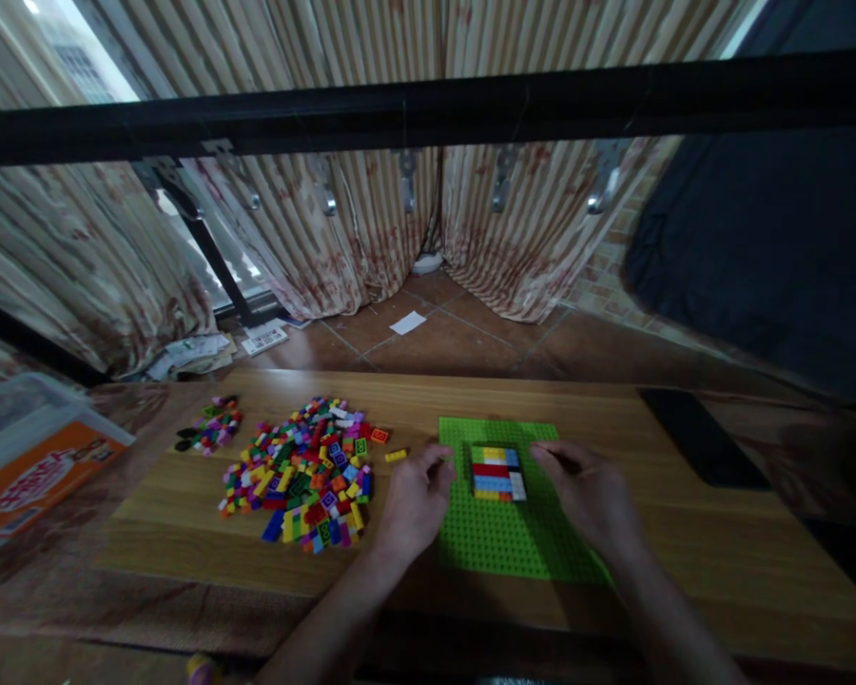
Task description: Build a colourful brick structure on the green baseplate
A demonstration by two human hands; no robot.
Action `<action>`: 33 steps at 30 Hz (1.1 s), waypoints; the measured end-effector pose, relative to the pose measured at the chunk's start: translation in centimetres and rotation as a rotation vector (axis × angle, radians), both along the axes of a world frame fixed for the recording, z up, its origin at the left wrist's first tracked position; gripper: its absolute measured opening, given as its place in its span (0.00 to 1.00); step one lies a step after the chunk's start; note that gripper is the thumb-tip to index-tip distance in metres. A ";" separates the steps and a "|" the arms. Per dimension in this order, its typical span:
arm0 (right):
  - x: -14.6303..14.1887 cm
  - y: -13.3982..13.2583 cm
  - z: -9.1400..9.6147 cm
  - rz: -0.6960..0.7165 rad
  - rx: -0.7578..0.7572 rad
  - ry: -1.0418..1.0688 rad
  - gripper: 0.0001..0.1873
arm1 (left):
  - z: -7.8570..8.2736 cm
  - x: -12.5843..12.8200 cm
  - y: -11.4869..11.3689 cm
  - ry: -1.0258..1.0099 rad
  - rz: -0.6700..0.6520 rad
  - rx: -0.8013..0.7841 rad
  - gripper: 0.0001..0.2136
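Observation:
A green studded baseplate (499, 547) lies on the wooden table. On it sits a flat, roughly square block of toy bricks (497, 473) in yellow, blue, red, white and orange. My left hand (419, 497) is over the baseplate's left edge, its fingers curled and thumb drawn in; whether a small brick is between them is hidden. On the other side, my right hand (593, 490) hovers beside the brick block with fingertips pinched together. I cannot make out anything held there. Neither hand touches the block.
Left of the baseplate spreads a heap of loose bricks (314, 476), with a lone yellow brick (396, 456) near my left hand. A smaller pile (214, 425) lies farther left. A clear plastic box (43, 457) stands at far left, a dark phone-like slab (703, 438) at right.

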State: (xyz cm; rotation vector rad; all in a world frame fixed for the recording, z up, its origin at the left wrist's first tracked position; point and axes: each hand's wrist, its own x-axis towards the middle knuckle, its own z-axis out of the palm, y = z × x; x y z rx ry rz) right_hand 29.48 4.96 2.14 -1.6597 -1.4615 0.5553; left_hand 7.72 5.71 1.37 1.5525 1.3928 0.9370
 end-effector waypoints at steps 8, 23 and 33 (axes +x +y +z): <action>-1.3 -0.8 0.3 0.074 -0.036 -0.130 0.14 | 1.0 -2.9 0.9 0.147 0.105 0.138 0.11; -1.7 -0.2 -0.4 0.059 -0.127 -0.260 0.22 | 3.4 -12.7 3.1 0.486 0.430 0.084 0.10; -1.3 -0.2 -1.1 0.075 -0.145 -0.308 0.24 | 3.9 -20.3 2.3 0.549 0.430 -0.032 0.10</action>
